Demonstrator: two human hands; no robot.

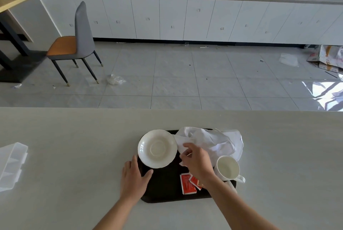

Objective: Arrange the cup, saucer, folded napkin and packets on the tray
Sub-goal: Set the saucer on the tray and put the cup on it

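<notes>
— Black rectangular plastic tray [163, 192], just one, lying on the pale table [74, 146]. What's on it?

— One round white ceramic saucer [157, 148] at the far left corner, with its rim reaching past the tray's left edge. One white ceramic cup [228, 168], upright, at the right edge, handle turned to the right and hanging out over the table.

— And the napkin?

— One white cloth napkin [209, 140], crumpled rather than folded. It covers the far right part of the tray and spills over the far and right edges, and the cup stands just against its near hem.

— Packets?

— Two red packets [187, 184] that I can count, lying flat near the middle of the near side and overlapping. The second is partly under a wrist, so I cannot tell whether more are hidden there.

— Both hands in view?

— Two, yes. The left hand [134, 176] rests on the tray's left edge beside the saucer, its grip spread, fingers straight, thumb lying on the tray. The right hand [196, 161] is over the middle of the tray, its grip pinching the napkin's near left edge between curled fingers and thumb.

— Anything else?

— One clear plastic box [11, 164] at the table's left, well apart. One grey chair with an orange seat [74, 44] on the tiled floor beyond.
</notes>
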